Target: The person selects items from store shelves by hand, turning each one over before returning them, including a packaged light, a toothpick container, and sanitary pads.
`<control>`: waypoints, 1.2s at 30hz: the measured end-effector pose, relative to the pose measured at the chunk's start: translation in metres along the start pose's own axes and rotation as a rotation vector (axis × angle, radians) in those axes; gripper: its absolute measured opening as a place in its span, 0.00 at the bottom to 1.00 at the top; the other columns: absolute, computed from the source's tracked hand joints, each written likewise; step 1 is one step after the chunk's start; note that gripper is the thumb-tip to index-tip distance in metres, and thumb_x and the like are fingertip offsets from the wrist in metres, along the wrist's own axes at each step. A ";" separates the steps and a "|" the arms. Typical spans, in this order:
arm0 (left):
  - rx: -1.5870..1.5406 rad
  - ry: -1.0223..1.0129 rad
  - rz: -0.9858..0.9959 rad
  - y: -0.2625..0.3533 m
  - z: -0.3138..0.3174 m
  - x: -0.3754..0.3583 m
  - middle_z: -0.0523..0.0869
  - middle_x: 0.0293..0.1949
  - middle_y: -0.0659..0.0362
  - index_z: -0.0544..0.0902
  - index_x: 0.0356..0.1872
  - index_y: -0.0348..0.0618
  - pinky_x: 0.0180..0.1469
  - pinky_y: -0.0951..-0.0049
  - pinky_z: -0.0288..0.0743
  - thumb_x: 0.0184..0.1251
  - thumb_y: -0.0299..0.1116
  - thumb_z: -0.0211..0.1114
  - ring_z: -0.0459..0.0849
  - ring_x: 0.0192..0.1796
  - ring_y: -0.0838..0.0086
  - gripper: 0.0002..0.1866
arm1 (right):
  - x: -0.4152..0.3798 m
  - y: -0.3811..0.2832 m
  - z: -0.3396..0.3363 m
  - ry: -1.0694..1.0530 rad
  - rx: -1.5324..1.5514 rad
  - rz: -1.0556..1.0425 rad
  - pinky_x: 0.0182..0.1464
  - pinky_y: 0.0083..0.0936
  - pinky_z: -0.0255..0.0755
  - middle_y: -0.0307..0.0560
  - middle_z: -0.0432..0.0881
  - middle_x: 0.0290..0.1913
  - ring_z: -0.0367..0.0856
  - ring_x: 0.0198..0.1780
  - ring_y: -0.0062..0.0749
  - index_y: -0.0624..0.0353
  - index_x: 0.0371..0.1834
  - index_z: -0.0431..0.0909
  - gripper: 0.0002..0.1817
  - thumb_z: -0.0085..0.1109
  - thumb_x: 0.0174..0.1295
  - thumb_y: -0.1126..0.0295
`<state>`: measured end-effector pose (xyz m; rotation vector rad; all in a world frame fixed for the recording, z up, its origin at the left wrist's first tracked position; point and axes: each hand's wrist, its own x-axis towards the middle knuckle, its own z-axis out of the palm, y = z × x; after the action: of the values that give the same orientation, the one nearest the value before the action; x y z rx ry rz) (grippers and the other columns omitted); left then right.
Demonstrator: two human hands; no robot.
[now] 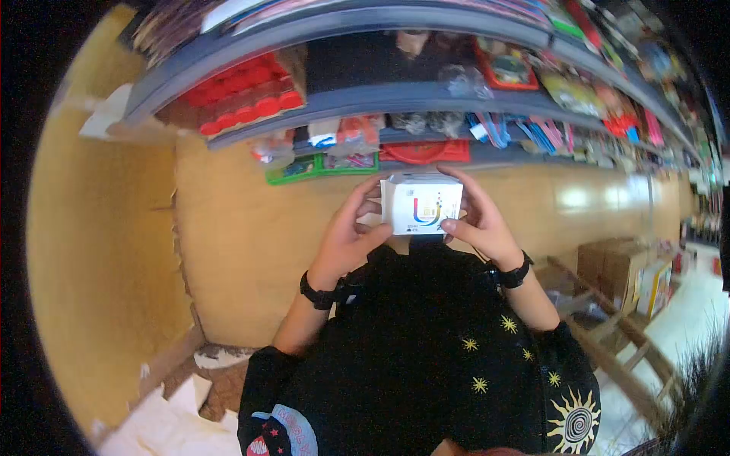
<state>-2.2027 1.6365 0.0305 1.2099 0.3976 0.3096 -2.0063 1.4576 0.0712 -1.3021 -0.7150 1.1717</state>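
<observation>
A small white pack (pixel 407 201) with a large multicoloured letter U printed on its front is held up before my chest. My left hand (pixel 351 232) grips its left side, thumb on the lower front corner. On the other side, my right hand (pixel 484 220) is closed around the right edge, its thumb pressed on the front near the lower corner. The pack is upright, with its printed face towards me. Fingers behind it are partly hidden. Both wrists wear black bands.
Grey shelves (pixel 357 102) curve across the top, stocked with a box of red-lidded containers (pixel 247 99), green baskets (pixel 296 171), a red tray (pixel 426 150) and many packets. At the right are a wooden ladder (pixel 635 357) and cardboard boxes (pixel 608 270). A tan wall (pixel 99 251) stands left.
</observation>
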 end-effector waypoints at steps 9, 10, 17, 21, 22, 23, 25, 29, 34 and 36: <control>0.309 -0.291 0.160 0.011 0.052 0.014 0.74 0.71 0.53 0.65 0.76 0.41 0.62 0.65 0.79 0.56 0.27 0.79 0.75 0.71 0.65 0.45 | -0.090 0.002 -0.012 0.299 -0.314 -0.285 0.61 0.27 0.78 0.50 0.69 0.75 0.71 0.73 0.35 0.60 0.82 0.58 0.47 0.74 0.59 0.71; 0.363 -0.315 0.264 0.010 0.058 0.014 0.74 0.70 0.53 0.66 0.75 0.40 0.66 0.62 0.75 0.54 0.27 0.80 0.75 0.71 0.64 0.45 | -0.101 -0.003 -0.012 0.335 -0.311 -0.290 0.63 0.31 0.76 0.50 0.70 0.75 0.70 0.74 0.37 0.59 0.79 0.64 0.46 0.75 0.56 0.70; 0.500 -0.321 0.519 0.027 0.119 0.006 0.79 0.67 0.49 0.74 0.68 0.40 0.74 0.57 0.67 0.49 0.26 0.78 0.77 0.70 0.58 0.40 | -0.150 -0.017 -0.051 0.285 -0.466 -0.454 0.68 0.39 0.72 0.50 0.72 0.75 0.71 0.75 0.44 0.57 0.76 0.70 0.44 0.74 0.51 0.72; 0.454 -0.283 0.585 0.025 0.153 -0.001 0.83 0.65 0.47 0.79 0.63 0.41 0.72 0.58 0.69 0.48 0.23 0.75 0.80 0.68 0.57 0.35 | -0.167 -0.024 -0.065 0.292 -0.534 -0.561 0.73 0.42 0.67 0.52 0.76 0.72 0.71 0.74 0.48 0.58 0.75 0.71 0.42 0.71 0.51 0.74; 0.463 -0.284 0.586 0.024 0.162 -0.002 0.83 0.65 0.47 0.79 0.63 0.41 0.72 0.58 0.69 0.48 0.23 0.75 0.80 0.68 0.57 0.35 | -0.173 -0.028 -0.070 0.272 -0.536 -0.609 0.74 0.42 0.65 0.53 0.76 0.72 0.72 0.74 0.49 0.58 0.74 0.71 0.41 0.70 0.51 0.75; 0.464 -0.283 0.599 0.023 0.171 -0.004 0.83 0.64 0.47 0.79 0.63 0.41 0.72 0.58 0.70 0.47 0.23 0.75 0.80 0.68 0.56 0.35 | -0.179 -0.030 -0.077 0.271 -0.529 -0.615 0.74 0.42 0.65 0.53 0.76 0.72 0.72 0.74 0.49 0.58 0.74 0.71 0.41 0.70 0.51 0.75; 0.465 -0.280 0.608 0.019 0.183 -0.004 0.83 0.64 0.47 0.79 0.63 0.41 0.71 0.57 0.70 0.47 0.22 0.74 0.80 0.68 0.56 0.35 | -0.186 -0.032 -0.088 0.240 -0.564 -0.662 0.74 0.42 0.66 0.53 0.76 0.72 0.72 0.74 0.49 0.58 0.74 0.71 0.40 0.68 0.53 0.77; 0.463 -0.258 0.651 0.002 0.227 -0.011 0.84 0.63 0.47 0.80 0.62 0.41 0.71 0.56 0.70 0.46 0.21 0.75 0.80 0.68 0.55 0.34 | -0.218 -0.023 -0.119 0.237 -0.550 -0.687 0.74 0.42 0.66 0.53 0.76 0.72 0.73 0.73 0.49 0.57 0.74 0.72 0.39 0.68 0.53 0.77; 0.495 -0.290 0.662 -0.017 0.271 -0.010 0.84 0.63 0.47 0.80 0.61 0.42 0.70 0.55 0.71 0.46 0.21 0.75 0.81 0.67 0.54 0.34 | -0.255 -0.011 -0.147 0.298 -0.511 -0.730 0.73 0.41 0.68 0.53 0.77 0.72 0.74 0.73 0.49 0.55 0.73 0.73 0.38 0.71 0.54 0.79; 0.494 -0.329 0.698 -0.022 0.289 -0.007 0.84 0.63 0.47 0.81 0.61 0.42 0.70 0.55 0.71 0.46 0.21 0.76 0.81 0.66 0.54 0.34 | -0.272 -0.006 -0.155 0.332 -0.489 -0.718 0.73 0.41 0.68 0.53 0.77 0.72 0.74 0.73 0.48 0.55 0.72 0.73 0.38 0.71 0.54 0.78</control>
<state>-2.0776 1.3839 0.0966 1.8370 -0.2718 0.6205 -1.9456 1.1521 0.1028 -1.4090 -1.1342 0.1959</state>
